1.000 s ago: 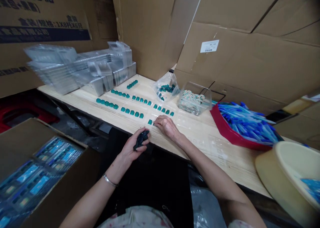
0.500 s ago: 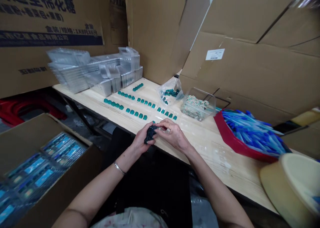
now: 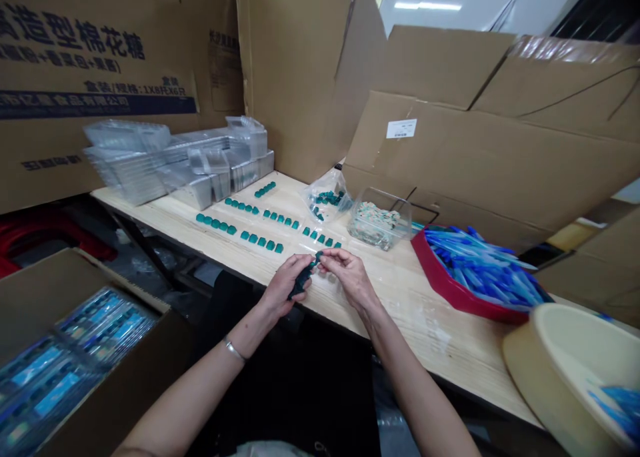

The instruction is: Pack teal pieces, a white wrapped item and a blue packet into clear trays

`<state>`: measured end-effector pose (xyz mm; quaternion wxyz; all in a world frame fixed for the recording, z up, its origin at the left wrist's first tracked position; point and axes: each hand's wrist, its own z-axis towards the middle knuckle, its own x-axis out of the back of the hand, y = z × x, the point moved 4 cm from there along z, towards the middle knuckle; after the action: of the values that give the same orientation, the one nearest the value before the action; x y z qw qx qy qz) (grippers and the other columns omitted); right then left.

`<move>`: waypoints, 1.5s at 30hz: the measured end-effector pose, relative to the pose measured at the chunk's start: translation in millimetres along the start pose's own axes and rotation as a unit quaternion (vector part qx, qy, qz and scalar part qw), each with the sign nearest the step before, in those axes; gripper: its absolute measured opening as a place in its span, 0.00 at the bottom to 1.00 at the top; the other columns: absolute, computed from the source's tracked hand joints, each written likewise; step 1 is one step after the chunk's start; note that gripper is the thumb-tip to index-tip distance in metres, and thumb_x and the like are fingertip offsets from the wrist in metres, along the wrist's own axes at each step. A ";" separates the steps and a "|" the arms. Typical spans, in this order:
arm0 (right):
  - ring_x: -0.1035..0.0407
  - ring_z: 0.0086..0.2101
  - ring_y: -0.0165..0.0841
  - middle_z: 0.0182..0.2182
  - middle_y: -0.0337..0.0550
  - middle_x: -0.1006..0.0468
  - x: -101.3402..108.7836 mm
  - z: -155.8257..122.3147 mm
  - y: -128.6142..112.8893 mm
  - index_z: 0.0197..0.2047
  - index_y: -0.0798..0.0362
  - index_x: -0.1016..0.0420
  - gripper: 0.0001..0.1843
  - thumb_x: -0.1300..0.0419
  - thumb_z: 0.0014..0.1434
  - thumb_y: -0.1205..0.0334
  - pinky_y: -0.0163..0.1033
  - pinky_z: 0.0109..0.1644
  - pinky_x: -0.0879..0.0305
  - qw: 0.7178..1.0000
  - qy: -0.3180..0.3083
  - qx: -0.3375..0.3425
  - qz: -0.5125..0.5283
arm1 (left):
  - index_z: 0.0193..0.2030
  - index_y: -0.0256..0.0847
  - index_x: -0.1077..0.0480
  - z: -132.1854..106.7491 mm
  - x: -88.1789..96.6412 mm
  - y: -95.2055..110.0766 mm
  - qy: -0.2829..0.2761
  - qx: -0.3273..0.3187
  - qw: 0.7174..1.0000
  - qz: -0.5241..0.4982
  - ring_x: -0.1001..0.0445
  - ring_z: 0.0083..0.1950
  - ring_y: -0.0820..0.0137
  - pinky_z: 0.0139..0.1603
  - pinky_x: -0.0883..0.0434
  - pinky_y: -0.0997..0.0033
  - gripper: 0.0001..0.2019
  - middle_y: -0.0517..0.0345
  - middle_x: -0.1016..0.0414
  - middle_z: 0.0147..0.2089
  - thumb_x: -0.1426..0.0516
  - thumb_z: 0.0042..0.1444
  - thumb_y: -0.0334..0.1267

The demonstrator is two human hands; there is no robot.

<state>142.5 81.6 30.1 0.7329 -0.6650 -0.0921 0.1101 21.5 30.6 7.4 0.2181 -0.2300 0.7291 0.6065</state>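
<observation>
My left hand [image 3: 286, 282] is closed round a handful of small dark green pieces [image 3: 303, 280] just above the near edge of the wooden table [image 3: 415, 310]. My right hand [image 3: 347, 274] meets it from the right, its fingertips pinched on one of those pieces at the top of the handful. Behind the hands, rows of the same green pieces [image 3: 260, 241] sit in clear blister trays laid flat on the table.
Stacks of clear plastic trays [image 3: 170, 160] stand at the back left. A bag of green pieces [image 3: 325, 200], a clear tub [image 3: 380, 220], a red tray of blue pens [image 3: 480, 270] and a cream basin [image 3: 575, 370] lie to the right. A carton of packed cards [image 3: 65, 363] sits lower left.
My right hand left the table surface and came to my left hand. The left hand rose from the table edge, and both now meet over the handful of green pieces.
</observation>
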 end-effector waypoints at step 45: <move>0.31 0.37 0.36 0.34 0.46 0.22 -17.1 -0.9 24.9 0.35 0.53 0.23 0.11 0.47 0.60 0.68 0.38 0.42 0.37 0.795 -0.046 0.241 -0.555 | 0.34 0.40 0.36 -9.3 41.0 2.9 0.060 -0.015 0.993 0.101 0.45 0.16 0.82 0.10 0.56 0.86 0.14 0.66 0.43 0.24 0.41 0.49 0.47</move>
<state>125.4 78.2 5.4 0.7997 -0.2954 -0.4494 -0.2669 -13.4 19.0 -13.2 0.1084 -0.1948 0.7514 0.6211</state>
